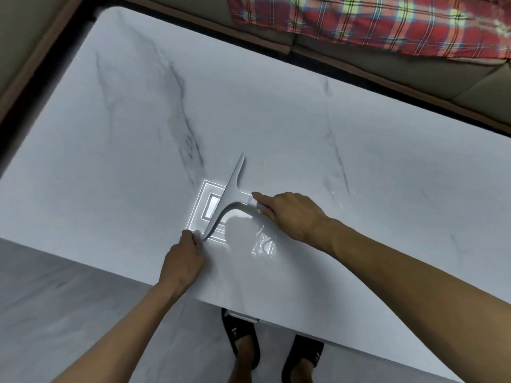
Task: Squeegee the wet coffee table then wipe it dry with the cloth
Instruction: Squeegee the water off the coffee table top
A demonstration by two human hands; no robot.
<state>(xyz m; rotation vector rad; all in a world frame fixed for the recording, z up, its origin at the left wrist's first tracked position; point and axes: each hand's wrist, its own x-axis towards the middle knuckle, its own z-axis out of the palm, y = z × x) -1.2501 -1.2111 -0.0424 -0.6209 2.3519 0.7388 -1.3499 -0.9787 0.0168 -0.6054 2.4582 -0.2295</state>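
Head view: the right hand (290, 214) holds the squeegee (231, 194) handle near the middle of the wet table (276, 120). The left hand (184, 257) pinches the blade's near tip with something small and white. Press the blade flat and pull slowly toward the near edge. No full cloth shows.

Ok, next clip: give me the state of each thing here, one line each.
coffee table: wet, water pooled near the hands.
squeegee: blade down on the table, held at both ends.
left hand: pinching the blade's near tip.
right hand: gripping the handle.
Cloth: not in view.
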